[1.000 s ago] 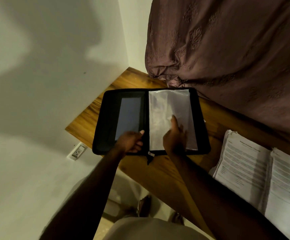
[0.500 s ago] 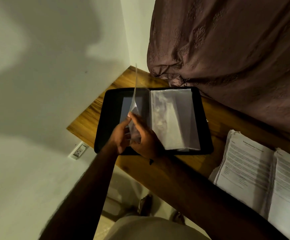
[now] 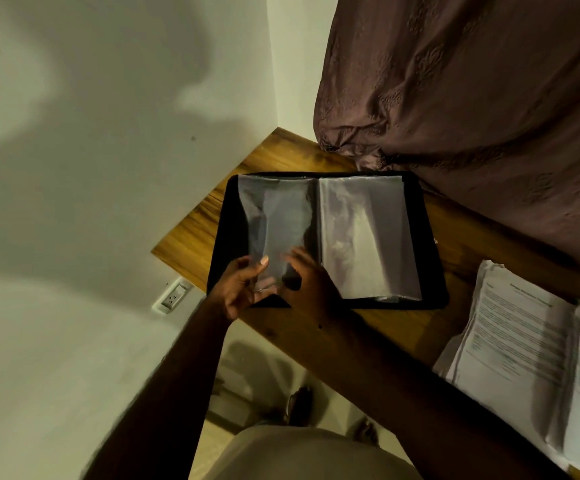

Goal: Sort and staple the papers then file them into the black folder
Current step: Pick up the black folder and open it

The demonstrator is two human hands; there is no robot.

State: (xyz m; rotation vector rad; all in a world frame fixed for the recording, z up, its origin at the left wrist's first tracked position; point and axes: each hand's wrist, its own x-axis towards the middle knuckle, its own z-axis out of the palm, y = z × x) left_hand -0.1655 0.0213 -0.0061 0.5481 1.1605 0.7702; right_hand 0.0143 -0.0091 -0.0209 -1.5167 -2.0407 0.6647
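Black folder (image 3: pixel 427 251) open on wood desk (image 3: pixel 402 327), crinkled clear sleeves (image 3: pixel 368 237) inside. My left hand (image 3: pixel 243 289) pinches left sleeve (image 3: pixel 274 216) near corner; right hand (image 3: pixel 311 285) rests loose-fingered on it.

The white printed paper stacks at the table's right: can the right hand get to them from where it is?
Probably yes. The right hand rests on the clear plastic sleeve of the black folder, and only bare wooden table separates it from the white printed paper stacks.
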